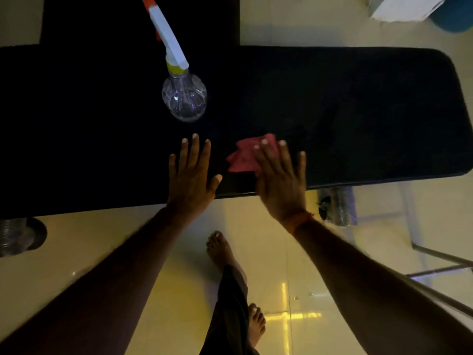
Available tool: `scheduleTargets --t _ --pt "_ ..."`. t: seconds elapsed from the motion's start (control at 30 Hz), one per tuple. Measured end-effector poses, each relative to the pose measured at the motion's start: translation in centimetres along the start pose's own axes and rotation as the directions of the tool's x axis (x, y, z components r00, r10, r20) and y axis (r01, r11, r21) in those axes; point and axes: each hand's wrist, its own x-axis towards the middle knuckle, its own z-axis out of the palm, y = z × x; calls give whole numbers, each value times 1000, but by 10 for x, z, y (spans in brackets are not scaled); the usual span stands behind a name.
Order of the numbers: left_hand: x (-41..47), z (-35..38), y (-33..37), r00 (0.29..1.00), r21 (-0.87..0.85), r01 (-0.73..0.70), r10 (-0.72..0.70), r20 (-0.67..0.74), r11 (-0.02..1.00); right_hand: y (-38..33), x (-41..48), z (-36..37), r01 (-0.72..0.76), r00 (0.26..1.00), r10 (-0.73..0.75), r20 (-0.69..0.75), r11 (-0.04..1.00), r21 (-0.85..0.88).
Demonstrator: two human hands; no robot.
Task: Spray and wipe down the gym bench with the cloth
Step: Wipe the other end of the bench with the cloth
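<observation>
A black padded gym bench (358,103) runs across the view from left to right. A crumpled pink cloth (244,156) lies on its near part, and my right hand (281,180) presses flat on the cloth with fingers spread. My left hand (192,175) rests flat on the bare pad just left of the cloth, fingers apart, holding nothing. A clear spray bottle (183,96) with a white, yellow and red trigger head stands on the pad beyond my left hand.
The bench's metal frame legs (440,260) stand on the glossy tiled floor at the right. My bare feet (220,249) are on the floor below the bench. A dark round object (18,237) sits at the left edge. A white box (404,7) lies at top right.
</observation>
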Motion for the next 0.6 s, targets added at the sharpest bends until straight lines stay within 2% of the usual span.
scheduleTargets --t 0.07,0.1,0.13,0.17,0.2,0.23,0.27,0.33,0.37,0.4,0.43,0.53,0.57,0.6 --pt "1 1 6 1000 -17 20 -21 -15 1000 -3 2 -4 -303 953 303 7 950 75" --pt "2 2 10 1000 -29 13 -14 -20 999 -17 -2 -4 -356 934 357 17 926 126" --pt "4 2 14 1000 -37 -16 16 -16 999 -30 -11 -3 -291 956 292 21 943 158" --pt "6 4 18 998 -32 -61 61 -8 998 -38 -23 -1 -159 987 156 33 975 154" --pt "9 5 23 994 -19 -106 106 2 994 -34 -32 1 -20 999 13 50 991 129" --pt "12 7 27 991 -8 -130 130 9 992 -18 -31 -1 59 995 -66 73 993 99" --pt "15 9 31 992 -13 -124 124 8 992 0 -24 -3 53 995 -58 82 997 64" --pt "20 13 37 996 -38 -89 89 -6 995 26 -1 -7 -177 983 174 52 983 52" --pt "22 14 40 996 -32 -88 88 -9 996 29 9 -8 -305 952 301 53 948 87" --pt "25 15 42 996 -14 -93 93 -5 996 24 13 -6 -370 929 367 46 919 136" --pt "28 16 44 995 3 -98 98 4 995 14 11 -3 -364 931 365 27 915 173" --pt "41 14 51 995 5 -93 93 18 996 12 -15 2 -73 997 69 36 989 131" --pt "45 13 54 995 5 -101 100 17 995 29 -14 -1 -23 998 17 63 996 90" --pt "50 13 55 994 5 -110 110 17 994 49 -4 -3 -42 997 39 70 998 42"
